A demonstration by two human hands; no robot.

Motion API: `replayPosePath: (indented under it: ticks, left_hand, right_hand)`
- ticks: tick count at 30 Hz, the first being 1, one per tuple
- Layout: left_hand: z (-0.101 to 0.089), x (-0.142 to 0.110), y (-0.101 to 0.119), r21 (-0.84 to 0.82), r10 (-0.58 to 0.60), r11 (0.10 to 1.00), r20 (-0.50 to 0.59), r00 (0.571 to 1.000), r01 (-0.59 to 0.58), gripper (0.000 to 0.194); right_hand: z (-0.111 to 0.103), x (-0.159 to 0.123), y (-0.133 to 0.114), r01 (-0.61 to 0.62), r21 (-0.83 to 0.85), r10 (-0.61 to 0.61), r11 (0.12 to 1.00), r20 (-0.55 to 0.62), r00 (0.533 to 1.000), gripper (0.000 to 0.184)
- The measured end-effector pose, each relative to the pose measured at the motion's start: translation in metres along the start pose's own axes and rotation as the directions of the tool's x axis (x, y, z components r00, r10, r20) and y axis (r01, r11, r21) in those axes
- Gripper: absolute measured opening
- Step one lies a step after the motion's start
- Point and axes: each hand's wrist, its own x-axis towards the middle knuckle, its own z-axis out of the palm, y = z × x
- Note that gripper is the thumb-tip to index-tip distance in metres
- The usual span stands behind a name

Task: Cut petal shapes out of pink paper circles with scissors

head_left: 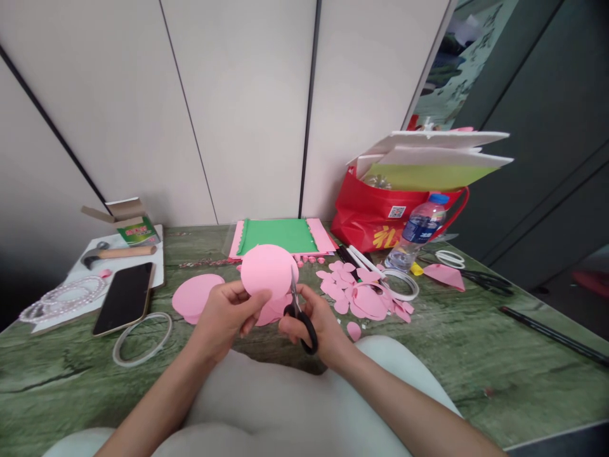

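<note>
A round piece of pink paper (267, 271) is pinched upright between the thumb and fingers of my left hand (236, 309). My right hand (320, 322) grips black-handled scissors (307, 330), with fingers through the loops. The scissor blades point up at the right edge of the paper circle; whether they are cutting into it I cannot tell. Left of my hands lie more pink paper circles (195, 295) in a stack. Further pink paper sits partly hidden behind my hands. On the right is a pile of pink petal-shaped cutouts (340, 285).
Green and pink sheets (278, 236) lie at the back. To the right stand a red bag (356, 212), a water bottle (419, 231) and a tape roll (402, 284). Leftward are a phone (124, 297), another tape roll (143, 339), a hammer (118, 252) and bead strings (66, 298).
</note>
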Motion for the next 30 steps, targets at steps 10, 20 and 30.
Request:
replayPosePath:
  ticks: [10, 20, 30]
  left_hand:
    - [0.004, -0.002, 0.004, -0.166, -0.055, 0.983, 0.126, 0.991, 0.075, 0.021]
    - [0.001, -0.002, 0.004, -0.065, -0.069, 0.995, 0.032, 0.997, 0.071, 0.028]
    - [0.002, 0.0, 0.003, -0.013, -0.057, 0.998, 0.048, 0.997, 0.057, 0.025]
  right_hand:
    - [0.002, 0.0, 0.003, -0.015, 0.007, 0.015, 1.0, 0.03, 0.999, 0.045]
    - [0.003, 0.0, -0.004, -0.075, 0.016, 0.074, 0.997, 0.042, 0.996, 0.056]
    - [0.001, 0.0, -0.003, -0.004, 0.134, -0.001, 0.991, 0.038, 0.999, 0.057]
